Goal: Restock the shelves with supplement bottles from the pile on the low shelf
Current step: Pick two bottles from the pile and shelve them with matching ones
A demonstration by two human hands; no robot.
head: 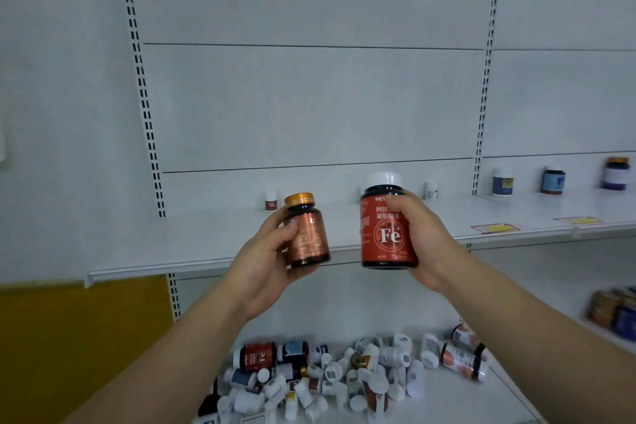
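White shelving with slotted uprights fills the view, and nearest the camera, at the bottom, the low shelf [488, 399] carries the pile of bottles [344, 375]: mostly small white tubs lying on their sides, mixed with a few dark bottles, one with a red label marked Fe. Above the pile both forearms reach up and forward. The left hand [265, 265] grips a copper-labelled bottle [308, 234], fingers curled round its left side and thumb across the label; it is dark amber with a gold ribbed cap and is held nearly upright, tilted slightly left. Just to the right of it, not touching, the right hand [423, 237] wraps round a red Fe bottle [385, 231], which is larger, dark-bodied, with a white cap and a red label showing white Chinese characters and a large "Fe+" in a circle; it stands upright in the grip. Both bottles are held in front of the edge of the middle shelf [192, 244]. Farther back on that shelf, a small white bottle with a red label [271, 200] stands behind the copper-labelled bottle, and another small white bottle [431, 190] stands to the right of the Fe bottle. On the adjoining section further right are three more bottles [552, 180] spaced apart and yellow price tags [499, 227] along the front.
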